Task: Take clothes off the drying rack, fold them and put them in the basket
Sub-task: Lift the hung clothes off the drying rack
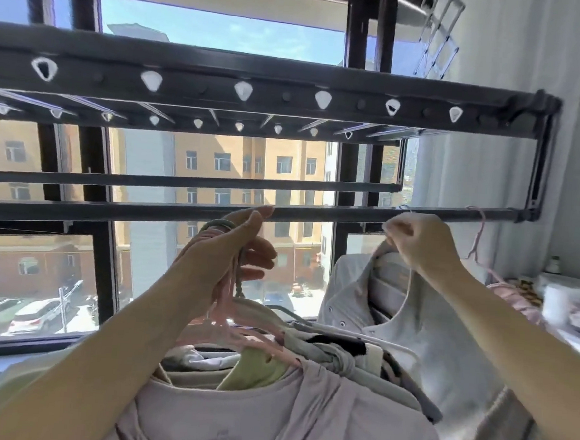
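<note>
Clothes (268, 407) hang bunched below our arms, each on its own hanger, clear of the drying rack (256, 90) and gathered in front of the window. The basket is not in view. Our left hand (224, 253) has its fingers (262, 252) curled loosely round the necks of several pink and green hangers (228, 298), and it carries the whole bundle. Our right hand (417, 244) is closed tight, pinching the thin hook of the hanger that bears a grey top (421, 335), right at the lower rail (333, 213). We cannot tell whether that hook sits over the rail or is free of it.

The weak point, we judge, is the left grip. It is crowded and slack, so passing one more hook into it could let a hanger slide off and drop a shirt to the floor. The hooks there also cross one another and may tangle when we come to separate them for folding. If we drag the grey top sideways instead of lifting it, the hook may catch on the rail and tip the hanger, and the top could slip off one shoulder. A lone pink hanger (479, 233) dangles from the rail just beside our right hand, and a careless swing could knock it down.
</note>
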### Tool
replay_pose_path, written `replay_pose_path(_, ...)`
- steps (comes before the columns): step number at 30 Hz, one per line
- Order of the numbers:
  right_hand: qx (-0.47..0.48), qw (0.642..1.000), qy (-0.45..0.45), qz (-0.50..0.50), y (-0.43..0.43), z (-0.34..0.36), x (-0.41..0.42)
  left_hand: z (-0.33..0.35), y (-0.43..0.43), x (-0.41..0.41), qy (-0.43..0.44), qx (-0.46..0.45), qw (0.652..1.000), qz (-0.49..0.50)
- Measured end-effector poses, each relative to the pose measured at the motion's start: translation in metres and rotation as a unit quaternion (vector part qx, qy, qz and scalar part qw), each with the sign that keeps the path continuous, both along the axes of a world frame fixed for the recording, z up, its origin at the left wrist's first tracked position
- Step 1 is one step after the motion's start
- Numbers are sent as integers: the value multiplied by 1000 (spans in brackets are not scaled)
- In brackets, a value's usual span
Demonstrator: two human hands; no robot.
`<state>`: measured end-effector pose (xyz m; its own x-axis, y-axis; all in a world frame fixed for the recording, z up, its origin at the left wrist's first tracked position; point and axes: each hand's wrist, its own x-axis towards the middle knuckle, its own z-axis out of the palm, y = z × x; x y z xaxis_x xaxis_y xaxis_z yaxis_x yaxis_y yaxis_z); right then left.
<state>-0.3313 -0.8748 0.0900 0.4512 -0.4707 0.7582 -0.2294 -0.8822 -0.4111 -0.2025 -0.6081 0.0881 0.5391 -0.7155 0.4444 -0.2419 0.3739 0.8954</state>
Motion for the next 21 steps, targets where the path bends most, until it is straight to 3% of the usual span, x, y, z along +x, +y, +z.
replay_pose_path(2, 32, 996, -45, -72, -22, -2, -11, 0, -2, -4, -3, 7, 1000, -4)
replay_pose_path(5, 81, 986, 81, -118, -41, -15, -16, -1, -7, -7, 0, 8, 1000, -4)
replay_pose_path(7, 116, 981, 129, -81, -46, -27, -13, -1, -10, -9, -6, 11, 1000, -8)
replay_pose_path(13, 144, 984, 103, -28, -49, -30, -13, -4, -14, -18, -19, 8, 1000, -12)
replay_pose_path(21, 133, 988, -51, -55, -48, -4, 5, -12, -10, -22, -9, -6, 1000, -27)
